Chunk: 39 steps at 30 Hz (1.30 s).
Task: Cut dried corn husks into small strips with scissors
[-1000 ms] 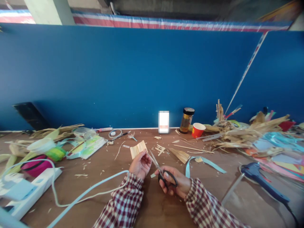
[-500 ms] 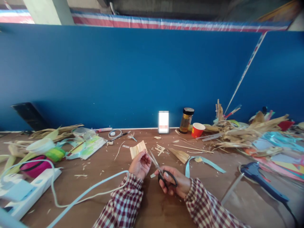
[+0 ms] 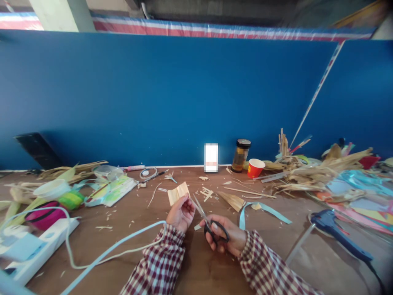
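Left hand [image 3: 181, 213] is up off the counter [image 3: 196, 272], its grip closed on the near edge of a tan, ribbed strip of dried leaf [image 3: 178, 192], which stands tilted above the fingers, just left of centre. Right hand [image 3: 225, 238] sits close beside it, fingers through the black loops of the scissors [image 3: 209, 224]: that grip is wrapped firmly round the handles. The blades point up and left toward the leaf strip and stand slightly parted, tips right by the left hand's knuckles. Both sleeves are red-and-white check.

Looking for writing: the red paper cup [image 3: 255, 168] by the blue wall [image 3: 172, 98] carries a yellow mark, too small to read. The dark-lidded jar [image 3: 241, 155] next to it shows a label, also illegible. A white card [image 3: 211, 157] against the wall is blurred out.

A pale blue ribbon [image 3: 264, 208] curls just right of the scissors. A blue glue gun [image 3: 339, 234] lies far right; a white power strip [image 3: 46, 246] lies far left, cable looping toward the left sleeve. Leaf scraps litter the counter.
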### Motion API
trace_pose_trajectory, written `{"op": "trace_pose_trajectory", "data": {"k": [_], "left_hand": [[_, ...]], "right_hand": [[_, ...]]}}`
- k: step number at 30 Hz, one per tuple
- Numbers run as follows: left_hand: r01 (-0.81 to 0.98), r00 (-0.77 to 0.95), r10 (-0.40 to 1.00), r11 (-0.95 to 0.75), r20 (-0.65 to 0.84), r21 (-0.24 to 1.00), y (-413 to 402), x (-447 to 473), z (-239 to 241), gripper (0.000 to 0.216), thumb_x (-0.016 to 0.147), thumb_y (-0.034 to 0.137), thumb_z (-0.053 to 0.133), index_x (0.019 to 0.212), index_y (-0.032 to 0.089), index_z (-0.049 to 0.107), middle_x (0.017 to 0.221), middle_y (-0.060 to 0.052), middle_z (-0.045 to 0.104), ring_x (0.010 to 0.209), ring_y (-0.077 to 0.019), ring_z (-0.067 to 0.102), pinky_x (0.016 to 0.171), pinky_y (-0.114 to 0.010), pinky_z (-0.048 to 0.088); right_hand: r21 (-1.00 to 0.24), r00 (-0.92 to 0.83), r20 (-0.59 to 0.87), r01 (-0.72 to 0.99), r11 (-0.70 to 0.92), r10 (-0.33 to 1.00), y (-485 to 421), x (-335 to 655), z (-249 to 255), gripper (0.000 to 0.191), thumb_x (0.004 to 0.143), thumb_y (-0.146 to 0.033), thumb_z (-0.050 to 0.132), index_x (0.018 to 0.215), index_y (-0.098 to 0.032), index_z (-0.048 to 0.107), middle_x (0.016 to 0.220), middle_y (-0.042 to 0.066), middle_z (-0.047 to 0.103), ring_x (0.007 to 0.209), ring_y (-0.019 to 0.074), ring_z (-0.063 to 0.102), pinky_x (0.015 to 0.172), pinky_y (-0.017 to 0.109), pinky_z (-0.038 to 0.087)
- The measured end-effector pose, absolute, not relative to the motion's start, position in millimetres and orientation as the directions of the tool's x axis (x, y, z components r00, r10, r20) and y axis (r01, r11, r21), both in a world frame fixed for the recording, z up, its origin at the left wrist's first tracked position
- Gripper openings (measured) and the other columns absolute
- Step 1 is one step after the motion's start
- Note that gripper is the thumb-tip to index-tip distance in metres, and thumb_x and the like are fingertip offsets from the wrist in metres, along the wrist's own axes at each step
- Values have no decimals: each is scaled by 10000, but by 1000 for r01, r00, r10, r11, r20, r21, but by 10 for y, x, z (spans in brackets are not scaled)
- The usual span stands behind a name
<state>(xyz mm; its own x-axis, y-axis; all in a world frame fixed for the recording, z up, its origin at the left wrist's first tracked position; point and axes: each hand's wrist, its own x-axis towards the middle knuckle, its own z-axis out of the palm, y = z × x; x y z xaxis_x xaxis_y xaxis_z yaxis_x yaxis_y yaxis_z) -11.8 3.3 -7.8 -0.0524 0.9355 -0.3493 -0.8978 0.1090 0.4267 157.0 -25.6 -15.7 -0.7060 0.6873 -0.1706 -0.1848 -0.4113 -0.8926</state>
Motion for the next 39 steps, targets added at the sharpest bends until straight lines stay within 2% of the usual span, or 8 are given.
{"op": "trace_pose_trajectory", "data": {"k": [17,27,39], "left_hand": [[-881,-12,939,152,-343,447,13,-115,-61,102,766,96,558,669,120,579,533,2,567,467,-72,549,474,-177,492],[-894,29,941,175,-338,412,9,-107,-42,159,796,100,517,648,108,574,512,5,543,445,-61,534,469,-170,488],[-899,-14,942,135,-335,417,35,-107,-50,133,793,66,510,693,104,589,538,-6,570,461,-66,548,480,-170,500]], "right_hand": [[-892,-698,-162,-199,-406,697,-252,1569,-175,518,672,-514,645,997,-130,521,636,5,572,465,78,551,311,106,303],[-889,-696,-126,-237,-392,707,-243,1570,-183,512,671,-511,649,991,-130,527,627,5,572,457,75,546,308,104,308],[-881,-652,-118,-278,-382,749,-259,1539,-158,460,690,-484,644,956,-119,561,535,-23,551,357,35,443,262,93,193]]}}
